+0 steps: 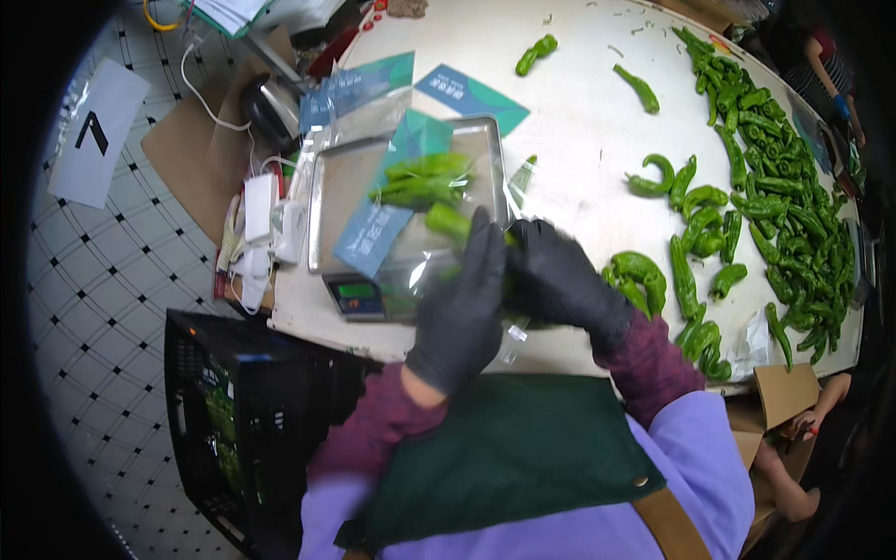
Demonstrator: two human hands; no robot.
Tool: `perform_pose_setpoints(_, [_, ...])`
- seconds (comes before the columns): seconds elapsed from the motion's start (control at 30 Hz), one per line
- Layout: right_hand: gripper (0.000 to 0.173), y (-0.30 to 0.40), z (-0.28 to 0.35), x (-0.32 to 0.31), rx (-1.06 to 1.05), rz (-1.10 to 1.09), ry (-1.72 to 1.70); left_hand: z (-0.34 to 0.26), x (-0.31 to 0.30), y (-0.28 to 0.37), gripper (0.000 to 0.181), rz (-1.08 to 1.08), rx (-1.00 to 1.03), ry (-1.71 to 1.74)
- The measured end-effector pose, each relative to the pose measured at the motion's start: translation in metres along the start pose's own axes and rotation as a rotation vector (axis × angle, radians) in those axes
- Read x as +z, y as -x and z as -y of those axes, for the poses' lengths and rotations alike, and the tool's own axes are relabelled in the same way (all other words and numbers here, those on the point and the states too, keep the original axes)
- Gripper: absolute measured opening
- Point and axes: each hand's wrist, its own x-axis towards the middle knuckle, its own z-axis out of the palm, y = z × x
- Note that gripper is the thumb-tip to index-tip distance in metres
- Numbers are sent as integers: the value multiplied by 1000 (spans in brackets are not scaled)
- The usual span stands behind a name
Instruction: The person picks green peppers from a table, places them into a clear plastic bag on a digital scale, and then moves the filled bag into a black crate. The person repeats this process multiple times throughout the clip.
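Observation:
A clear plastic bag with blue and teal print holds several green peppers. It lies blurred over the metal pan of a digital weighing scale. My left hand, in a black glove, has its fingers at the near end of the bag. Close beside it, my gloved right hand grips the bag's right side, its fingertips partly hidden. One more green pepper shows in the bag just ahead of my left fingers.
Loose green peppers and a large heap of peppers cover the table's right side. Flat printed bags lie behind the scale. A kettle and power adapters border the left. A black crate stands below; other people's arms show at right.

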Motion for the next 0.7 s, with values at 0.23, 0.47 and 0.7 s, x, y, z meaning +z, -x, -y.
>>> perform_pose_setpoints(0.23, [31, -61, -2, 74, 64, -80, -469, -4, 1, 3, 78, -59, 21, 62])
perform_pose_setpoints(0.47, [31, -106, 8, 127, 84, -285, -298, -2, 6, 1, 76, -108, 76, 27])
perform_pose_setpoints(0.7, [29, 22, -11, 57, -81, -427, -222, 1, -7, 25, 79, -76, -70, 143])
